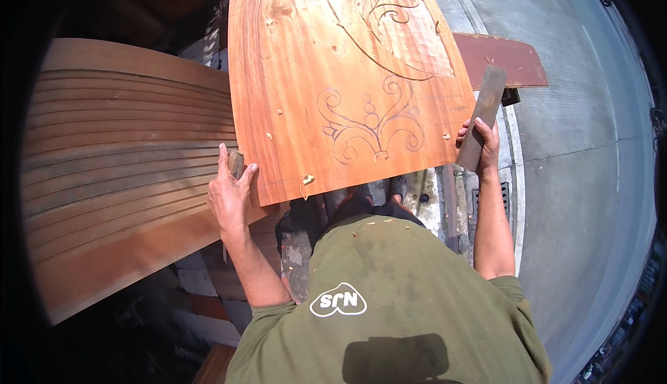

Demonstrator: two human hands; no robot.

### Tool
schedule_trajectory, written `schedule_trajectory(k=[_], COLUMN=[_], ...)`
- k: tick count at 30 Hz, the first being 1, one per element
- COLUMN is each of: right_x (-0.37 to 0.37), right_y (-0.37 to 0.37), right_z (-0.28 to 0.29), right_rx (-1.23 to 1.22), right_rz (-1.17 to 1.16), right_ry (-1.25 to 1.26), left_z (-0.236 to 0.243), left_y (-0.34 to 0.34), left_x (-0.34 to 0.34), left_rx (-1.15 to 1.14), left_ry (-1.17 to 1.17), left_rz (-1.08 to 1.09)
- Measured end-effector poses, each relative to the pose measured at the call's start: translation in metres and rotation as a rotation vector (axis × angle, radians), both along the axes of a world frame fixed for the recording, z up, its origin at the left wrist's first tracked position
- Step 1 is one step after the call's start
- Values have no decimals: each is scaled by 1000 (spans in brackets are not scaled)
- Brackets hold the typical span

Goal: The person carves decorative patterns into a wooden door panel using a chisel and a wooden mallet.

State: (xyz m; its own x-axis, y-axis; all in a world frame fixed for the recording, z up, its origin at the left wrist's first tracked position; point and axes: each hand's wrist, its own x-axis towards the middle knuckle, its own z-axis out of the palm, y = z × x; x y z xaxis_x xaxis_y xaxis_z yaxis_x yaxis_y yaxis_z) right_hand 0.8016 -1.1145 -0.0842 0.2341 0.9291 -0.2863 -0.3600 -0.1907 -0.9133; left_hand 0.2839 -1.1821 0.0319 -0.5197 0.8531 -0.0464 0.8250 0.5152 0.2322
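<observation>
A wide wooden panel (278, 71) with carved scrollwork at the top and a pencilled flourish lower down lies before me, a few shavings on it. My left hand (229, 193) is at its near left corner, index finger stretched, holding a small wooden-handled tool (235, 164) whose lower part is mostly hidden. My right hand (486, 144), at the right edge, is closed on a long, flat, grey-brown wooden block (492, 87), held upward at a slant.
A large grooved wooden panel (111, 148) lies at the left. A reddish board (514, 61) sticks out behind the carved panel's right side. Grey concrete pavement (577, 176) with a drain grate runs along the right. My feet show below the panel's near edge.
</observation>
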Motion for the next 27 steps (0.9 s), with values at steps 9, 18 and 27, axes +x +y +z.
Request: schedule_trajectory(k=[9, 18, 27], right_x=[-3, -4, 1], right_y=[2, 3, 2], right_z=[-2, -5, -11], right_rx=[-28, 14, 12], right_rz=[-71, -137, -134], right_ry=[61, 45, 50], left_z=[-53, -49, -55], left_y=[6, 3, 6], left_x=[-62, -50, -53], left_rx=[206, 237, 278], left_ry=[-785, -946, -1012], left_rz=[-138, -39, -96])
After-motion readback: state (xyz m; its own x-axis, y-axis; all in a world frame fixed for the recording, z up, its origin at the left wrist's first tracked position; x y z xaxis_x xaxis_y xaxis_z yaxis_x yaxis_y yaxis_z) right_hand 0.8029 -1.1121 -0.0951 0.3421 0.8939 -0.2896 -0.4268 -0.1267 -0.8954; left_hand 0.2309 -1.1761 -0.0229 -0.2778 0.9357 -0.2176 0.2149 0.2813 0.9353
